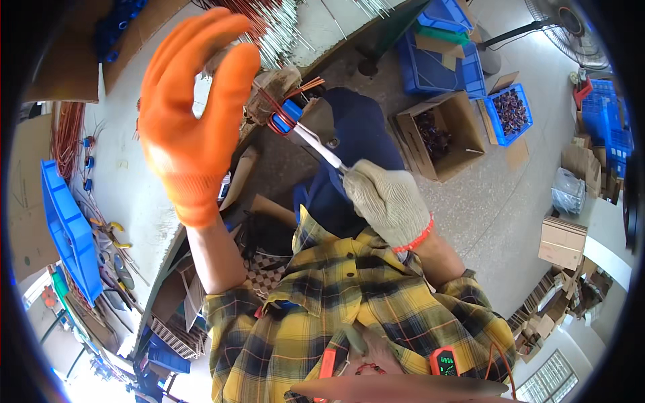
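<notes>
My left hand, in an orange glove, is raised over the bench. Its fingers are apart from the thumb, with nothing visible between them. In a pale knit glove, my right hand is closed around the lower end of a slim white rod or sleeve. At the rod's upper end is a small blue block with reddish wire looped around it. Both meet a rough brown block at the bench edge; whether the wire is fixed there I cannot tell.
White-tipped wires lie bundled on the bench. A long blue tray and yellow-handled pliers are at the left. On the floor at right stand a cardboard box, a blue crate of small parts, and a fan.
</notes>
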The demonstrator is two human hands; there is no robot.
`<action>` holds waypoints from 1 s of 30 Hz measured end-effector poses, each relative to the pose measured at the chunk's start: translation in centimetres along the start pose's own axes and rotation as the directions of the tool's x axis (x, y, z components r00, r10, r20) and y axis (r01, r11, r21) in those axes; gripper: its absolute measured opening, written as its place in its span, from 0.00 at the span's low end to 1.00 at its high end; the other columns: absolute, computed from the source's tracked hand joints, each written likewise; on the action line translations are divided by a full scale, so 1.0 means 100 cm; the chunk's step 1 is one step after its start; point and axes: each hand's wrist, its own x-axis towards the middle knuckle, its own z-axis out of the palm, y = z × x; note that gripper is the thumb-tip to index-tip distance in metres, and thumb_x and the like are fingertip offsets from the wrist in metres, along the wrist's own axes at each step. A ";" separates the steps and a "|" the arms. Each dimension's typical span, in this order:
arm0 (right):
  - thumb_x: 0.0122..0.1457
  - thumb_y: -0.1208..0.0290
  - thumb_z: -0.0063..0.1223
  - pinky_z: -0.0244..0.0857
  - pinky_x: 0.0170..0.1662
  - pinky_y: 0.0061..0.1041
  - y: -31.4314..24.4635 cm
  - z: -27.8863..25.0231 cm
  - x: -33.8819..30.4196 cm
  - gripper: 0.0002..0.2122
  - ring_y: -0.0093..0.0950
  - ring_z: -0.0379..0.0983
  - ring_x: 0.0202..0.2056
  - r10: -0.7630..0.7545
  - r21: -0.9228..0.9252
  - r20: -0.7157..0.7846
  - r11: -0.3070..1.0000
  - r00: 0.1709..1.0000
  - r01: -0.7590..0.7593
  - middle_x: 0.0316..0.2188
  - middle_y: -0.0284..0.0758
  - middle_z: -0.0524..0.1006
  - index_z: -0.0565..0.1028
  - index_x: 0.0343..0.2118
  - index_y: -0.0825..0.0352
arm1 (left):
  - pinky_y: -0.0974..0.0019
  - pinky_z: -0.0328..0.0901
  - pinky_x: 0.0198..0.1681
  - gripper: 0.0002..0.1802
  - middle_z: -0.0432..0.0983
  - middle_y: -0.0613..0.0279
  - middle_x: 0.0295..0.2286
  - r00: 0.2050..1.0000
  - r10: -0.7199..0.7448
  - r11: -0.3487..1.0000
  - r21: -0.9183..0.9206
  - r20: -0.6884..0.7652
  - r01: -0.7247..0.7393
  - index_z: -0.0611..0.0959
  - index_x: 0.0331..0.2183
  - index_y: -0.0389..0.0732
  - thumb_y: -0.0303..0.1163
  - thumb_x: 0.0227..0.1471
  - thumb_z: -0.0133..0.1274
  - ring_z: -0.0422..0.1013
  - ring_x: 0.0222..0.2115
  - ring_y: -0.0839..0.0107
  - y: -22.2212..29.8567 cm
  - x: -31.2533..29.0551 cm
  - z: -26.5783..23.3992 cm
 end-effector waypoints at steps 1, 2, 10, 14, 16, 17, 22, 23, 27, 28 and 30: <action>0.74 0.65 0.61 0.71 0.31 0.38 -0.001 0.004 0.004 0.09 0.48 0.81 0.29 -0.073 -0.087 -0.041 0.994 0.996 0.069 0.26 0.48 0.78 0.80 0.41 0.66 | 0.63 0.71 0.58 0.13 0.88 0.55 0.49 0.991 -0.125 0.984 -0.124 0.040 0.129 0.93 0.46 0.34 0.28 0.59 0.68 0.81 0.50 0.66 0.002 0.004 0.000; 0.73 0.66 0.62 0.71 0.31 0.38 -0.004 0.006 0.007 0.08 0.50 0.80 0.31 -0.119 -0.160 -0.078 0.981 0.990 0.105 0.27 0.48 0.79 0.80 0.41 0.66 | 0.64 0.71 0.57 0.12 0.88 0.56 0.48 0.973 -0.222 0.953 -0.197 0.060 0.230 0.93 0.44 0.34 0.29 0.61 0.68 0.80 0.50 0.68 0.003 0.005 0.003; 0.74 0.67 0.60 0.70 0.31 0.31 -0.014 -0.003 0.023 0.11 0.34 0.81 0.27 -0.031 0.187 0.105 0.982 0.994 0.011 0.28 0.41 0.82 0.82 0.51 0.68 | 0.68 0.69 0.59 0.20 0.88 0.60 0.52 0.892 -0.437 0.885 -0.122 0.118 0.450 0.91 0.51 0.34 0.40 0.67 0.65 0.79 0.50 0.73 0.002 0.004 0.005; 0.75 0.67 0.58 0.68 0.30 0.26 0.010 -0.006 0.022 0.11 0.23 0.77 0.26 0.072 0.634 0.279 0.735 0.958 -0.240 0.29 0.33 0.81 0.82 0.51 0.69 | 0.59 0.76 0.43 0.14 0.87 0.55 0.36 0.851 0.509 0.858 0.157 -0.132 -0.489 0.91 0.38 0.37 0.36 0.53 0.69 0.84 0.39 0.58 0.022 -0.006 0.023; 0.75 0.67 0.57 0.67 0.30 0.25 0.016 -0.010 0.013 0.10 0.22 0.76 0.26 0.075 0.670 0.394 0.659 0.916 -0.342 0.29 0.32 0.81 0.82 0.50 0.68 | 0.56 0.75 0.38 0.16 0.84 0.58 0.32 0.840 0.531 0.847 -0.089 0.113 -0.523 0.89 0.36 0.38 0.41 0.52 0.68 0.82 0.34 0.60 0.052 -0.031 0.045; 0.75 0.67 0.57 0.67 0.30 0.24 0.017 -0.014 0.004 0.10 0.21 0.75 0.27 0.083 0.658 0.436 0.650 0.896 -0.380 0.29 0.31 0.80 0.82 0.49 0.68 | 0.55 0.75 0.36 0.17 0.83 0.59 0.30 0.820 0.532 0.845 -0.198 0.213 -0.497 0.89 0.35 0.38 0.44 0.53 0.67 0.79 0.30 0.61 0.066 -0.047 0.064; 0.76 0.66 0.56 0.65 0.29 0.21 -0.002 -0.048 -0.061 0.09 0.17 0.73 0.27 0.345 0.572 0.407 0.625 0.846 -0.531 0.28 0.28 0.78 0.81 0.45 0.68 | 0.56 0.74 0.36 0.16 0.82 0.60 0.28 0.872 0.483 0.871 -0.152 0.087 -0.467 0.90 0.33 0.40 0.43 0.49 0.67 0.79 0.28 0.65 0.088 -0.090 0.089; 0.76 0.66 0.56 0.64 0.29 0.21 -0.002 -0.048 -0.065 0.09 0.17 0.72 0.27 0.410 0.589 0.365 0.593 0.836 -0.549 0.28 0.27 0.78 0.81 0.44 0.68 | 0.56 0.73 0.35 0.14 0.80 0.60 0.27 0.871 0.490 0.863 -0.163 0.034 -0.479 0.89 0.34 0.39 0.38 0.49 0.68 0.77 0.27 0.63 0.081 -0.086 0.087; 0.76 0.65 0.55 0.62 0.28 0.21 0.002 -0.030 -0.044 0.10 0.16 0.70 0.25 0.374 0.355 0.343 0.798 0.862 -0.488 0.23 0.26 0.75 0.80 0.41 0.66 | 0.58 0.71 0.46 0.16 0.83 0.54 0.40 0.946 0.297 0.954 0.075 -0.129 -0.290 0.89 0.44 0.33 0.29 0.53 0.66 0.78 0.39 0.60 0.031 -0.036 0.020; 0.78 0.63 0.54 0.61 0.27 0.23 0.004 -0.020 -0.032 0.11 0.16 0.68 0.23 0.304 0.286 0.336 0.869 0.891 -0.404 0.20 0.26 0.73 0.81 0.42 0.66 | 0.59 0.69 0.53 0.17 0.83 0.53 0.46 0.961 0.151 0.989 0.040 -0.232 -0.146 0.89 0.48 0.32 0.29 0.57 0.66 0.77 0.45 0.60 0.019 -0.024 0.016; 0.75 0.65 0.56 0.60 0.24 0.21 0.003 -0.004 -0.013 0.11 0.15 0.68 0.21 0.259 0.341 0.279 0.874 0.925 -0.347 0.20 0.26 0.74 0.79 0.39 0.67 | 0.61 0.65 0.67 0.20 0.83 0.51 0.57 0.997 0.011 0.996 0.093 -0.072 -0.004 0.87 0.55 0.30 0.28 0.65 0.65 0.77 0.58 0.62 0.003 -0.004 0.006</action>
